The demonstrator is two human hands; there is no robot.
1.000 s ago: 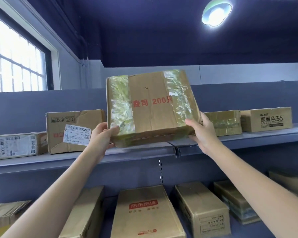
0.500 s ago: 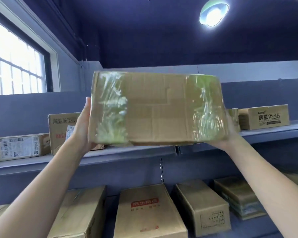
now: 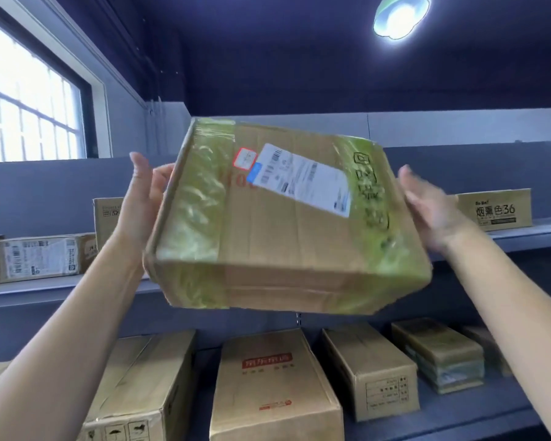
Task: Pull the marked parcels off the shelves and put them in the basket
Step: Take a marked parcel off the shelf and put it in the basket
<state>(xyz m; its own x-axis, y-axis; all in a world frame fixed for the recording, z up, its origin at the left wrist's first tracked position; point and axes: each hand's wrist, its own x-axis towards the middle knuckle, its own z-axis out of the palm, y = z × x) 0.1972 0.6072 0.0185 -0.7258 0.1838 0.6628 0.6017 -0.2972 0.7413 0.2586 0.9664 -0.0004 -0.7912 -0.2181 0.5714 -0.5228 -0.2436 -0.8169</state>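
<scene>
Aloft, taped cardboard parcel (image 3: pixel 287 224), left hand (image 3: pixel 140 198), right hand (image 3: pixel 433 208) flat-palmed

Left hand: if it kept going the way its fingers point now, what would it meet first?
The left hand lies flat on the side of the taped parcel, fingers pointing up and away. Nothing shows in that line before the grey back wall above the upper shelf, though depth is unclear.
</scene>
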